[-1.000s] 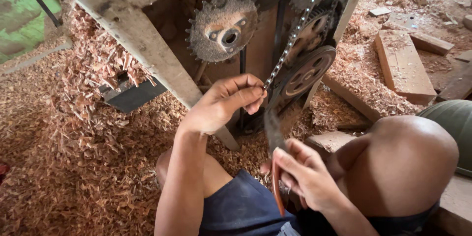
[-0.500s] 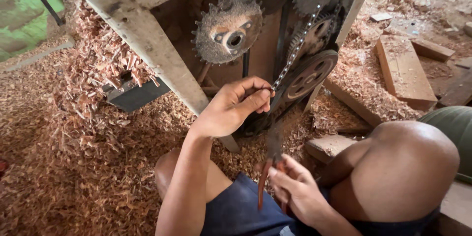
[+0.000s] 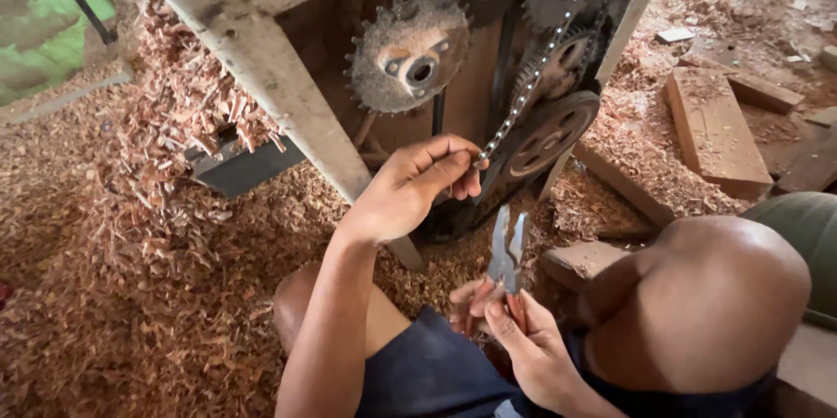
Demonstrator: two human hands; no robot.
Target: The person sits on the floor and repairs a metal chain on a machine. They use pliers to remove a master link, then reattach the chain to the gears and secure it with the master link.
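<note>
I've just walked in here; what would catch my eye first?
Probably the big rusty toothed sprocket wheel at top centre, on the side of the wooden machine. Just below it, the left hand pinches a silvery roller chain that runs up to the right, while the right hand holds red-handled metal pliers above the lap.

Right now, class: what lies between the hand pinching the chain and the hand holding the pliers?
In the head view, only wood shavings on the ground lie between the left hand, pinching the chain, and the right hand, holding the pliers.
</note>
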